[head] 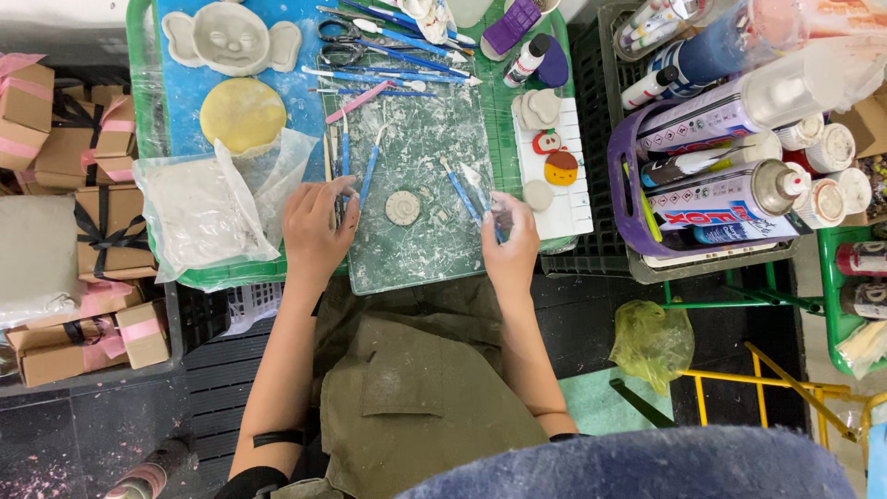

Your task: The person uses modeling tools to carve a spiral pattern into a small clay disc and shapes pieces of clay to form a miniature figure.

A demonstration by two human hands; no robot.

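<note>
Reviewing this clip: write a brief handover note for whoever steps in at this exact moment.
Left hand: fingers pinch a thin tool on the green cutting mat.
Right hand: holds a blue-handled sculpting tool.
Small round ridged clay disc: lies on the mat between both hands, untouched.
Done: disc already shaped with ridges; clay scraps litter the mat.
Left: cannot tell; neither tool meets the disc.

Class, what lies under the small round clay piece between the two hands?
The small round clay piece rests on a green cutting mat strewn with clay scraps. The mat directly beneath it is hidden.
</note>
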